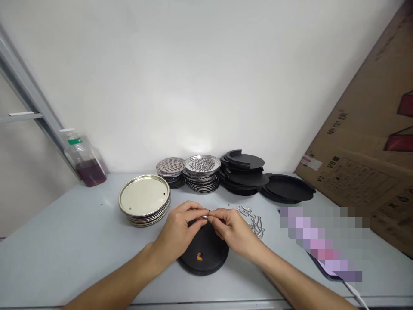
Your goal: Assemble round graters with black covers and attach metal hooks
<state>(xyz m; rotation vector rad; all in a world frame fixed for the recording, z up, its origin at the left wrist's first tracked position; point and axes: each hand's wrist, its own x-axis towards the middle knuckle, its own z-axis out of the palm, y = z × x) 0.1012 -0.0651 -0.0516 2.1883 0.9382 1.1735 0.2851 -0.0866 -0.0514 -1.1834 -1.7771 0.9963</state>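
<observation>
My left hand (185, 224) and my right hand (230, 226) meet above a black round disc (206, 256) with a small orange-and-blue sticker. Fingertips of both hands pinch a small shiny metal piece (205, 217) at the disc's far edge; most of it is hidden by the fingers. Just beyond my right hand lies a loose pile of bent metal wire clips (254, 223). Left of my left hand stands a stack of pale gold round lids (144, 196) with small holes.
Along the wall stand perforated metal discs (171, 165), silvery grater-like discs (202, 165), black round covers (247, 176) and a black tray (288, 188). A bottle of dark red liquid (90, 170) is at left. A cardboard box (361, 159) leans at right, near a phone (332, 269) with a cable.
</observation>
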